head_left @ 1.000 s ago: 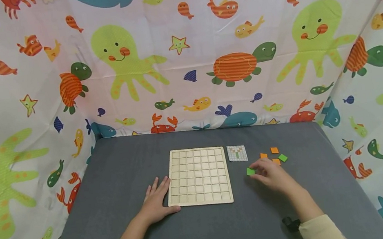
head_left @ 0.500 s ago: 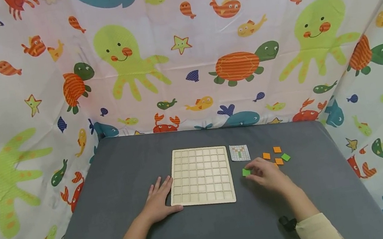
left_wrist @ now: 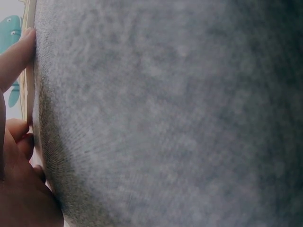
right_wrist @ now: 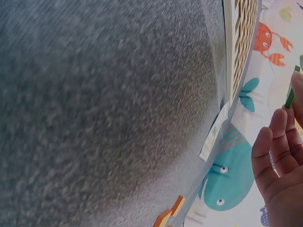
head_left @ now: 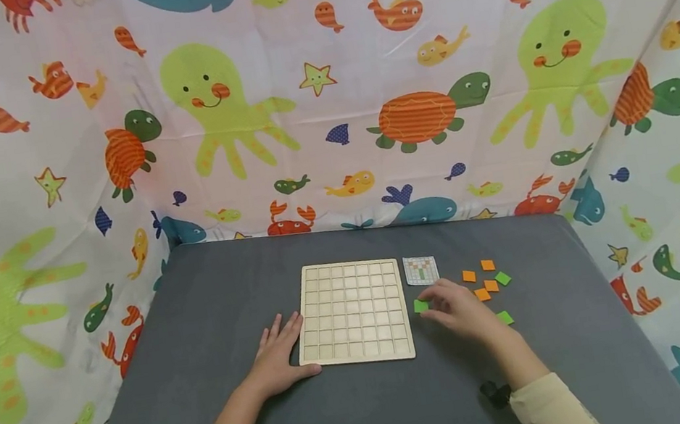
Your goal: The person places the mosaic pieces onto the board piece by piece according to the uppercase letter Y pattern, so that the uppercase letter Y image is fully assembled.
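Observation:
A pale wooden board [head_left: 351, 313] with a grid of square cells lies on the grey table. My left hand [head_left: 277, 357] rests against its left edge, fingers spread and thumb at the near corner. Between the thumb and fingers of my right hand [head_left: 458, 309] is a small green square tile [head_left: 421, 305], held just right of the board. The right wrist view shows this green tile [right_wrist: 292, 90] edge-on in the pinch. A small card [head_left: 420, 270] printed with a coloured grid pattern lies beside the board's upper right corner.
Right of my right hand lie several loose orange tiles [head_left: 488, 265] and two green tiles, one [head_left: 503, 278] beside the orange ones and another [head_left: 505, 318] nearer, partly behind the wrist. A curtain [head_left: 326, 119] printed with sea animals surrounds the table [head_left: 371, 420].
My right hand has moved left toward the board with the pinched green tile, uncovering an orange tile and a nearer green one. My left hand has stayed at the board's edge.

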